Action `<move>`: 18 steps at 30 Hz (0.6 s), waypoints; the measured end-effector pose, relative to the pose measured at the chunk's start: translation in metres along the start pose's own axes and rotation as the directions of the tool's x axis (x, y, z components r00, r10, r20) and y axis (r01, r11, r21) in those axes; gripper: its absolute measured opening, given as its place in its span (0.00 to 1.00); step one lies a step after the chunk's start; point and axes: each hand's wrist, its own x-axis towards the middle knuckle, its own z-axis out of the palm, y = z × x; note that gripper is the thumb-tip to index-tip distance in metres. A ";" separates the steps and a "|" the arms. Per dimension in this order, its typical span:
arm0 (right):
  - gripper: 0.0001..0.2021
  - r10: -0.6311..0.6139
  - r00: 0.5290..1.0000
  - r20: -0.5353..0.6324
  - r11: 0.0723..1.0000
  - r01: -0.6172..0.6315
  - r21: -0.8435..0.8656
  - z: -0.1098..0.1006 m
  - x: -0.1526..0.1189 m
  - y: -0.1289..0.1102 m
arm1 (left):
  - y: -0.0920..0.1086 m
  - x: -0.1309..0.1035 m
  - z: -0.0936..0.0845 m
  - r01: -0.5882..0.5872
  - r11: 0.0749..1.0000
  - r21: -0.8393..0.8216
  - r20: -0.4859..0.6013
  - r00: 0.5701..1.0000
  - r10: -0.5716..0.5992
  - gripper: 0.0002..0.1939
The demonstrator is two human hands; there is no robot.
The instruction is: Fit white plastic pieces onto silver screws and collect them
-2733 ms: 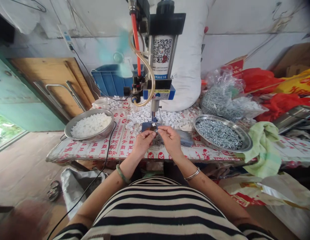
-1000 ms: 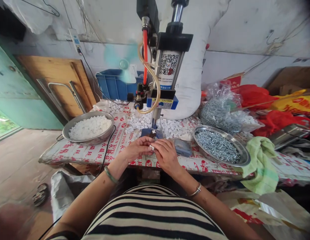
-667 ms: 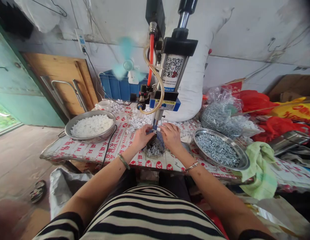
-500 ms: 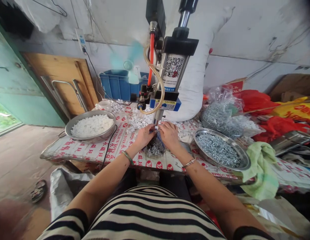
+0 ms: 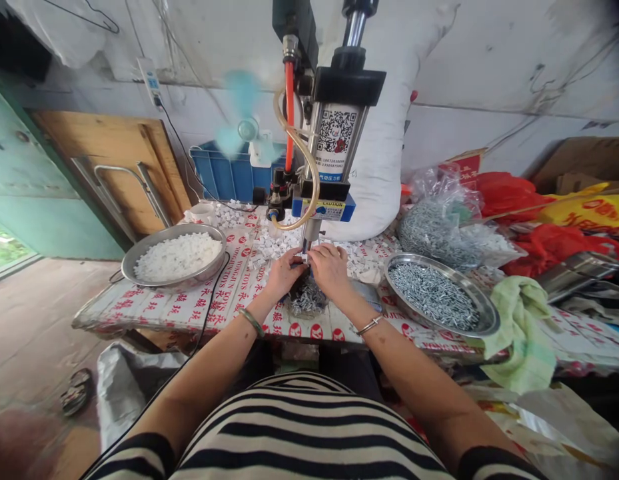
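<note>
My left hand (image 5: 284, 273) and my right hand (image 5: 330, 268) meet under the tip of a pneumatic press (image 5: 336, 140). The fingers of both are pinched together around a small white piece (image 5: 304, 257), partly hidden by the fingertips. Just below my hands lies a pile of small metal pins (image 5: 308, 300). Behind them, many white plastic pieces (image 5: 276, 247) are scattered on the table. A metal bowl of white pieces (image 5: 176, 257) stands to the left, and a steel bowl of metal pins (image 5: 434, 293) to the right.
A blue crate (image 5: 229, 175) and a spinning fan (image 5: 248, 129) are behind the press. Clear bags of pins (image 5: 434, 223), red bags (image 5: 506, 193) and a green cloth (image 5: 522, 327) lie right. A black cable (image 5: 212, 293) crosses the table at left.
The camera view has shifted slightly, moving the scene a little to the left. Both hands stay together beneath the press tip, with only small finger changes.
</note>
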 end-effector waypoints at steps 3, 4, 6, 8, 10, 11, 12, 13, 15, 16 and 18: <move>0.11 -0.042 0.999 0.004 0.998 0.043 -0.036 -0.004 -0.002 -0.001 | -0.002 0.000 -0.002 -0.040 0.998 0.040 0.026 0.999 0.039 0.19; 0.12 -0.066 0.998 0.004 0.997 0.067 -0.050 -0.006 -0.003 -0.002 | -0.002 0.000 -0.002 -0.075 0.995 0.062 0.037 0.997 0.072 0.17; 0.13 -0.114 0.993 -0.002 0.991 0.114 -0.077 -0.007 -0.006 -0.003 | -0.002 -0.001 -0.002 -0.162 0.978 0.133 0.044 0.987 0.157 0.15; 0.14 -0.141 0.990 -0.015 0.986 0.139 -0.088 -0.006 -0.008 -0.004 | -0.002 -0.002 0.000 -0.230 0.941 0.248 0.029 0.973 0.230 0.13; 0.14 -0.130 0.991 -0.031 0.989 0.128 -0.074 -0.003 -0.011 -0.003 | -0.002 -0.003 0.002 -0.262 0.887 0.379 0.009 0.960 0.280 0.12; 0.14 -0.110 0.993 -0.035 0.992 0.108 -0.059 -0.002 -0.012 -0.003 | -0.003 -0.002 0.003 -0.275 0.858 0.434 0.006 0.953 0.303 0.12; 0.14 -0.080 0.996 -0.037 0.996 0.078 -0.042 -0.001 -0.014 -0.002 | -0.004 -0.002 0.004 -0.291 0.830 0.475 0.009 0.945 0.327 0.12; 0.15 -0.042 0.998 -0.036 0.999 0.041 -0.024 -0.001 -0.017 0.000 | -0.004 -0.002 0.005 -0.307 0.806 0.505 0.012 0.937 0.349 0.11; 0.15 0.044 0.999 -0.028 0.999 -0.044 0.004 -0.003 -0.025 0.006 | -0.005 -0.001 0.006 -0.328 0.776 0.538 0.019 0.926 0.378 0.11; 0.15 0.086 0.996 -0.024 0.996 -0.086 0.009 -0.005 -0.031 0.010 | -0.005 -0.001 0.006 -0.331 0.770 0.545 0.019 0.924 0.383 0.10; 0.15 0.164 0.986 -0.026 0.986 -0.165 -0.015 -0.011 -0.048 0.019 | -0.004 -0.001 0.005 -0.328 0.771 0.545 0.016 0.924 0.382 0.10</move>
